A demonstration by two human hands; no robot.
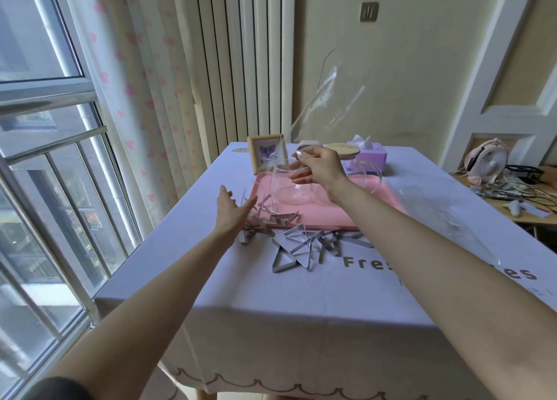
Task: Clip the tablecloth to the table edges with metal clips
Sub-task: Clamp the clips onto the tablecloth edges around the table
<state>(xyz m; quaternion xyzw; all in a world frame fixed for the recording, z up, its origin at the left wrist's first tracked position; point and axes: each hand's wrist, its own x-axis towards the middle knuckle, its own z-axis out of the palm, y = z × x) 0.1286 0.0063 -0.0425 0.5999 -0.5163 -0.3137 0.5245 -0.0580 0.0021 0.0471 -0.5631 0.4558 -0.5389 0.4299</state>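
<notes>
A lavender tablecloth (271,309) covers the table and hangs over its near edge. Several triangular metal clips (301,245) lie in a loose pile on the cloth, just in front of a pink tray (331,215). A few more clips (283,218) lie at the tray's near left corner. My left hand (233,209) hovers over those clips with its fingers straight and holds nothing. My right hand (319,167) is raised above the tray and pinches a clear plastic bag (325,101) that sticks up towards the wall.
A glass cup (286,188) stands on the tray, under my right hand. Behind are a glass pot's wooden lid (343,150), a small framed picture (266,155) and a purple tissue box (366,155). Clear plastic (437,206) lies at right. A window runs along the left; a side table holds a fan (485,161).
</notes>
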